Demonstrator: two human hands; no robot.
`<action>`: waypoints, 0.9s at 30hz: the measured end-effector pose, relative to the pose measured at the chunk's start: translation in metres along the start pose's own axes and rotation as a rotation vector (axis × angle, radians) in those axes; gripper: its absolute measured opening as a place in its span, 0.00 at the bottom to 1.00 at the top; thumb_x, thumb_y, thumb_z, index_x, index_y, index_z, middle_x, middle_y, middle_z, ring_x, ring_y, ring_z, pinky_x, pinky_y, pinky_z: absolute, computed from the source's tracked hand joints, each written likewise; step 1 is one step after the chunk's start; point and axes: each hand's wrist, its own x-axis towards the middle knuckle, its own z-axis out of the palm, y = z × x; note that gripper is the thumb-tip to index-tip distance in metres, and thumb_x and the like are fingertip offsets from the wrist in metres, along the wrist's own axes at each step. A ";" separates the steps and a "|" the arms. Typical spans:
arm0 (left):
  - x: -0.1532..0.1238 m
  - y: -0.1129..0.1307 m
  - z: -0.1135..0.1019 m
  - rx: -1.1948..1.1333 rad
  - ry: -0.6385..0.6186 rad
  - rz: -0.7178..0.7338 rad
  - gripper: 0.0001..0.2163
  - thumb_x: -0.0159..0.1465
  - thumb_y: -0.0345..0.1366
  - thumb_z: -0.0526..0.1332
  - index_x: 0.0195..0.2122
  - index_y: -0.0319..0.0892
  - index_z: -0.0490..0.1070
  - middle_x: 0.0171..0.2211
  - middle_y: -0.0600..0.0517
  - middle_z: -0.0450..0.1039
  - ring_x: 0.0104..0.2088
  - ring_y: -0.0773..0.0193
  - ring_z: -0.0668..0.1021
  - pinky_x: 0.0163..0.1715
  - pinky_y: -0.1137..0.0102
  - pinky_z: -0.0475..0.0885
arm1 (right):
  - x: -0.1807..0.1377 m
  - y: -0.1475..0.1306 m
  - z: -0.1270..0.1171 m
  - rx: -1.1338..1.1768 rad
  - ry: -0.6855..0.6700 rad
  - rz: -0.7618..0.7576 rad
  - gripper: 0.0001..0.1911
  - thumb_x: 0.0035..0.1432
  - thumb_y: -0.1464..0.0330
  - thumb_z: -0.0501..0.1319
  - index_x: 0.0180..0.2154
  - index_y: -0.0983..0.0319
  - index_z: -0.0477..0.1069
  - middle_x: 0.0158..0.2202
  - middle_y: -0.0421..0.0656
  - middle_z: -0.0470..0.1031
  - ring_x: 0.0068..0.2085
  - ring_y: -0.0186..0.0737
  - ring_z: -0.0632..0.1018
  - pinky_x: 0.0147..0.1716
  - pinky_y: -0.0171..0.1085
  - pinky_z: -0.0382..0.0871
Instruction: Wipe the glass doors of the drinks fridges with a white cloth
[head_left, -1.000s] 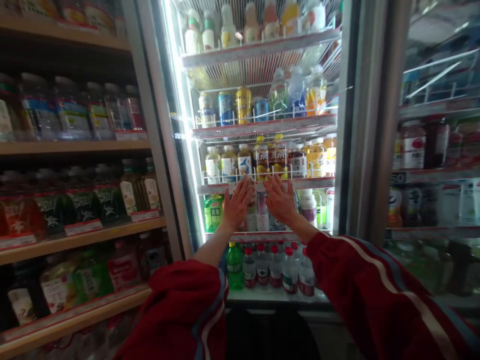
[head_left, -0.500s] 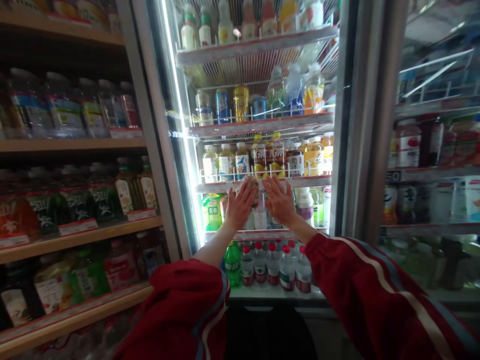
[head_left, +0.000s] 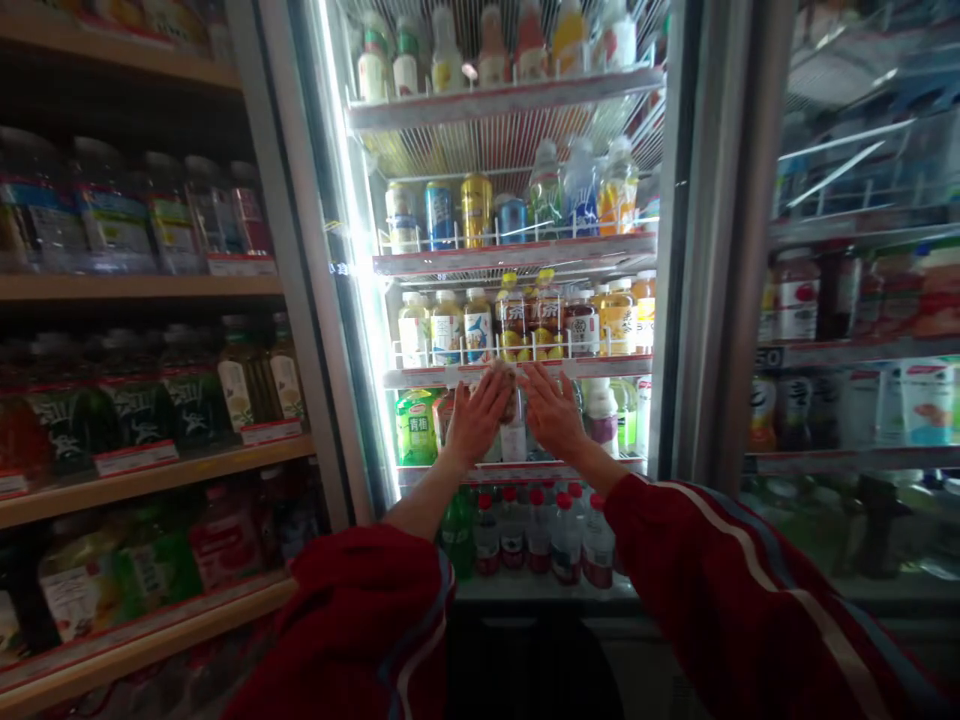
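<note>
Crumpled cloth: a pale, mottled bundle, apparently cloth, (head_left: 507, 388) at the left hand's fingertips, on the side facing the right hand, seemingly against the glass.
Left hand: the left hand (head_left: 476, 420) lies extended with straight fingers over the cloth; its palm is hidden, so I cannot tell whether it grips or only presses.
Right hand: the right hand (head_left: 553, 412) is flat, fingers outstretched, just beside the cloth, with nothing seen in it; whether its palm meets the glass I cannot tell.
Slip risk: the cloth could slide free, since it shows mostly beyond the left fingertips and may have only pressure behind it.
Smear risk: bare fingers touching the pane could leave prints.
Collision risk: the hands are close enough to bump if either swings inward.
Glass pane: the glass door (head_left: 442, 160) looks upright and closed, with faint reflections left of the hands.
Behind the glass: yellow-capped bottles (head_left: 511, 315) stand above the hands, red-capped bottles (head_left: 538, 530) below, a green package (head_left: 418, 425) left of them.
Light strip: a bright vertical light (head_left: 355, 200) runs up to the left of both hands.
Room: wooden shelves (head_left: 142, 287) of drinks lie far left of the hands, another cooler (head_left: 855, 350) far right; the surroundings are dim.
</note>
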 end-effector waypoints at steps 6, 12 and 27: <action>-0.006 0.001 0.004 -0.047 0.039 -0.103 0.28 0.63 0.38 0.54 0.63 0.37 0.51 0.62 0.39 0.55 0.66 0.56 0.51 0.63 0.49 0.37 | 0.000 -0.017 0.010 0.051 -0.108 -0.107 0.25 0.60 0.73 0.48 0.59 0.63 0.59 0.62 0.49 0.60 0.63 0.40 0.59 0.62 0.48 0.48; -0.037 -0.010 -0.001 -0.054 0.077 -0.283 0.31 0.62 0.45 0.54 0.63 0.34 0.51 0.63 0.35 0.53 0.65 0.51 0.54 0.62 0.50 0.41 | 0.005 -0.038 0.025 -0.009 -0.123 -0.048 0.25 0.59 0.64 0.56 0.58 0.57 0.61 0.64 0.50 0.54 0.65 0.50 0.54 0.61 0.58 0.37; -0.076 0.008 -0.003 -0.095 0.052 -0.449 0.29 0.63 0.41 0.54 0.64 0.38 0.49 0.63 0.37 0.52 0.64 0.51 0.55 0.61 0.47 0.44 | -0.034 0.034 0.004 -0.143 0.019 0.172 0.25 0.59 0.70 0.51 0.59 0.62 0.58 0.65 0.52 0.53 0.67 0.46 0.46 0.61 0.58 0.40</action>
